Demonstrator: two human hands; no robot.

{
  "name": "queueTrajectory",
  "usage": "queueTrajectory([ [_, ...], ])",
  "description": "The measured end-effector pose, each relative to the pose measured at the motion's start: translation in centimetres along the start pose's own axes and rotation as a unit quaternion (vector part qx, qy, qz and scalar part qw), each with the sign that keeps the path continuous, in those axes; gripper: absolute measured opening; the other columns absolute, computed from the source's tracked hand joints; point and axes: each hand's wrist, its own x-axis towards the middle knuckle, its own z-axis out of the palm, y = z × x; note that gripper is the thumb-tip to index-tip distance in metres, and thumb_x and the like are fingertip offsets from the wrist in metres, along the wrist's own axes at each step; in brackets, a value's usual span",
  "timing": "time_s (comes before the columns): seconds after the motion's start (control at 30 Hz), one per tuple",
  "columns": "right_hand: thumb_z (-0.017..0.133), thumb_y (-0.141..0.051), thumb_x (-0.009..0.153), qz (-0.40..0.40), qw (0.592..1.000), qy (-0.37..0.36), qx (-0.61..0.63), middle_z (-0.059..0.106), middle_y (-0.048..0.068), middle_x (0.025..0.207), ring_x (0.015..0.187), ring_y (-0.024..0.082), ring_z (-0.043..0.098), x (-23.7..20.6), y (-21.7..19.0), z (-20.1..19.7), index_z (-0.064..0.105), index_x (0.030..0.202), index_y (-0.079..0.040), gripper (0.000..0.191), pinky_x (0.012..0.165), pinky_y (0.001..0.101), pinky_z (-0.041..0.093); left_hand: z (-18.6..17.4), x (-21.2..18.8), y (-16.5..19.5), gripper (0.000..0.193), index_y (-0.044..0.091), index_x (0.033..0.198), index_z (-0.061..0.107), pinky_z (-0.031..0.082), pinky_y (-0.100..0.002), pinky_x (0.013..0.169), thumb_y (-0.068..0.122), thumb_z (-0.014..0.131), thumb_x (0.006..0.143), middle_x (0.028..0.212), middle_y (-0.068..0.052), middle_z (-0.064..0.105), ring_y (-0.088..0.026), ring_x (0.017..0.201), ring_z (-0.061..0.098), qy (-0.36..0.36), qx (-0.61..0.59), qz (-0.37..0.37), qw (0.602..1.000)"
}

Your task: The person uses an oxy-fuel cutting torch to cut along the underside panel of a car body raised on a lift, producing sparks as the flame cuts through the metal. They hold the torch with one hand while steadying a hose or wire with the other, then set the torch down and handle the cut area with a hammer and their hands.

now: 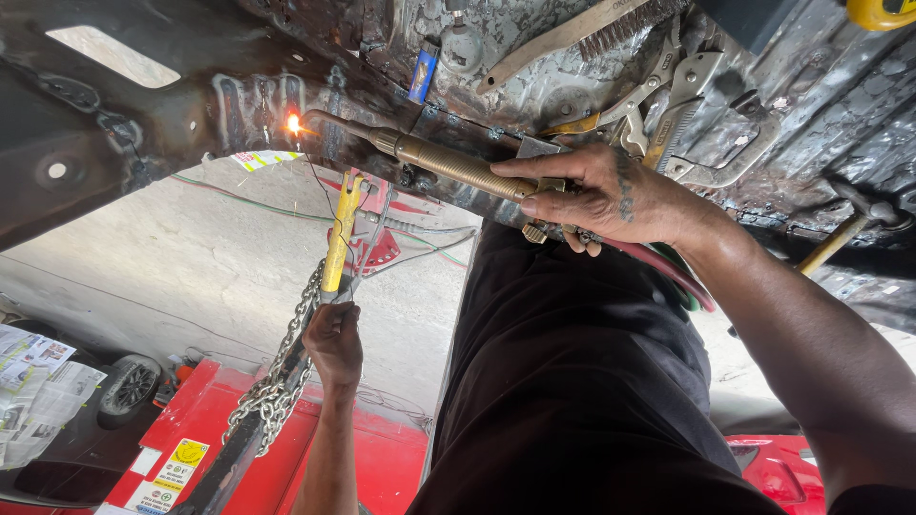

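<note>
We look down past our own black trousers [572, 381]. Nearest to us, below and left of the flame, our left hand [334, 341] is closed in a fist around the lower end of a yellow-handled tool [338, 238], which rises toward the flame; what its upper end does there we cannot tell. A steel chain [281, 377] hangs beside that fist, over a red frame [286, 448].

Right of the flame, our right hand [596, 195] wraps the brass torch [448, 162], fingers curled tight over its valve body. The bent tip ends at the small orange flame [294, 124], right against the dark, scorched metal panel [191, 105].

For clean work, we judge the tip should stay steady on one spot, wrist braced, hoses clear.

Far right of the flame lie locking pliers [701, 105] and a wire brush [592, 29].
</note>
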Motion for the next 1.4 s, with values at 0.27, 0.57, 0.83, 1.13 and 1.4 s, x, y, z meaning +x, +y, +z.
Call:
queueTrajectory([
  [0.27, 0.066, -0.028, 0.094, -0.002, 1.0, -0.005, 0.006, 0.074, 0.005, 0.081, 0.05, 0.01, 0.067, 0.04, 0.04, -0.04, 0.06, 0.144, -0.018, 0.052, 0.042, 0.0248, 0.057, -0.02, 0.03, -0.1, 0.007, 0.0, 0.094, 0.074, 0.049, -0.027, 0.061, -0.003, 0.074, 0.088, 0.083, -0.006, 0.067, -0.012, 0.067, 0.062, -0.001, 0.005, 0.005, 1.0],
  [0.57, 0.066, -0.028, 0.094, -0.021, 1.0, -0.004, -0.006, 0.075, 0.005, 0.081, 0.049, 0.01, 0.068, 0.1, 0.51, -0.11, 0.06, 0.143, -0.017, 0.051, 0.042, 0.0243, 0.058, -0.21, 0.05, -0.03, 0.007, 0.001, 0.096, 0.074, 0.049, -0.027, 0.063, -0.003, 0.073, 0.09, 0.083, -0.006, 0.067, -0.012, 0.069, 0.063, -0.01, 0.003, 0.014, 1.0],
  [0.83, 0.066, -0.027, 0.094, -0.016, 1.0, -0.007, 0.009, 0.074, 0.005, 0.081, 0.049, 0.01, 0.067, 0.14, 0.47, -0.04, 0.06, 0.144, -0.017, 0.051, 0.042, 0.0243, 0.058, 0.04, 0.18, -0.19, 0.007, 0.001, 0.095, 0.074, 0.049, -0.027, 0.062, -0.002, 0.074, 0.089, 0.082, -0.006, 0.066, -0.012, 0.068, 0.063, -0.005, 0.007, -0.002, 1.0],
  [1.13, 0.067, -0.025, 0.094, -0.01, 1.0, -0.004, 0.005, 0.074, 0.005, 0.08, 0.05, 0.01, 0.067, 0.0, 0.11, -0.16, 0.06, 0.143, -0.017, 0.051, 0.041, 0.0242, 0.057, -0.12, 0.17, -0.06, 0.007, 0.001, 0.094, 0.074, 0.049, -0.028, 0.061, -0.003, 0.073, 0.088, 0.083, -0.006, 0.067, -0.012, 0.068, 0.063, -0.007, 0.007, 0.002, 1.0],
  [1.4, 0.067, -0.027, 0.093, -0.004, 1.0, -0.005, 0.002, 0.074, 0.005, 0.08, 0.049, 0.009, 0.067, 0.11, 0.39, -0.12, 0.06, 0.143, -0.018, 0.051, 0.041, 0.024, 0.058, -0.12, 0.11, -0.14, 0.007, 0.001, 0.094, 0.074, 0.049, -0.028, 0.062, -0.003, 0.073, 0.088, 0.082, -0.006, 0.067, -0.013, 0.068, 0.063, -0.004, 0.006, 0.006, 1.0],
])
